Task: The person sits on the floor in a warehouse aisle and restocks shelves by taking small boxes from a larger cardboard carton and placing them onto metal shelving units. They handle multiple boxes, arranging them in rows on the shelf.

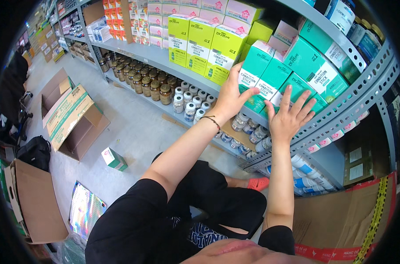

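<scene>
Several green boxes (272, 70) stand stacked on the metal shelf in front of me. My left hand (232, 94) is at the left end of the stack, its fingers along the side of a green box (258, 59) and its thumb across the lower front. Part of those fingers is hidden behind the box edge. My right hand (289, 114) lies with fingers spread against the front of a lower green box (296, 86). Lime-green boxes (220, 53) stand just left of my left hand, with pink boxes (241, 11) behind.
Brown jars (147, 86) and white bottles (190, 110) fill the lower shelf (120, 83). A perforated metal upright (336, 103) rises at the right. On the floor are an open carton (76, 119), a small white-green box (114, 159) and another open carton (39, 198). Cardboard (341, 220) stands close right.
</scene>
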Tool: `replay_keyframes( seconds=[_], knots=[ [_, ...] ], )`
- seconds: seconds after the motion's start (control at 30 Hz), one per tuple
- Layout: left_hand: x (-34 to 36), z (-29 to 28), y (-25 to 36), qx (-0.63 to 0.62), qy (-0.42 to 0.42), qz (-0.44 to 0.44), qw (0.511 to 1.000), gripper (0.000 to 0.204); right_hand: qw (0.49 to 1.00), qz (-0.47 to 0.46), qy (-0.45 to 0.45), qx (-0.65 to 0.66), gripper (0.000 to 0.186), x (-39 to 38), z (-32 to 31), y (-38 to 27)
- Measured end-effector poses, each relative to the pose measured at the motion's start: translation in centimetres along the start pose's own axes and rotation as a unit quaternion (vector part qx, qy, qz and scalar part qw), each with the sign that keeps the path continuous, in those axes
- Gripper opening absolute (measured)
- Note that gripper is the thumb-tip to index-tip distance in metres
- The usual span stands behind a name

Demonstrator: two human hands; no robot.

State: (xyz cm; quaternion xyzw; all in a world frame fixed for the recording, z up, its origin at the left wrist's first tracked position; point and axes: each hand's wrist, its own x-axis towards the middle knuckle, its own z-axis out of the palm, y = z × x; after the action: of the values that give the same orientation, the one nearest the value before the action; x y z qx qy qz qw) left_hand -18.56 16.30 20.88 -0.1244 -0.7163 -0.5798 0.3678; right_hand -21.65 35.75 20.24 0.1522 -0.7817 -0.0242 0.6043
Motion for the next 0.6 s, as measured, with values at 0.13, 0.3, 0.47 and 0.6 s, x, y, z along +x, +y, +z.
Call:
replay_keyframes(
  seconds=[0.13,0.3,0.47,0.6],
  knots=[
    [0.0,0.3,0.2,-0.005,0.032,0.013,0.999,0.083,1.0,-0.009,0.015,0.007,0.078,0.5,0.1,-0.3],
    [0.3,0.1,-0.8,0.011,0.019,0.035,0.999,0.091,0.987,0.0,0.057,0.149,0.07,2.0,-3.3,-1.5],
    [-0.3,0.0,-0.5,0.045,-0.001,0.065,0.997,0.108,0.993,-0.094,0.042,0.051,0.07,8.6,-5.9,-1.3],
    [-0.9,-0.5,-0.4,0.08,0.004,0.068,0.994,0.114,0.991,-0.111,0.043,0.069,0.085,13.2,-5.8,0.8]
  ],
)
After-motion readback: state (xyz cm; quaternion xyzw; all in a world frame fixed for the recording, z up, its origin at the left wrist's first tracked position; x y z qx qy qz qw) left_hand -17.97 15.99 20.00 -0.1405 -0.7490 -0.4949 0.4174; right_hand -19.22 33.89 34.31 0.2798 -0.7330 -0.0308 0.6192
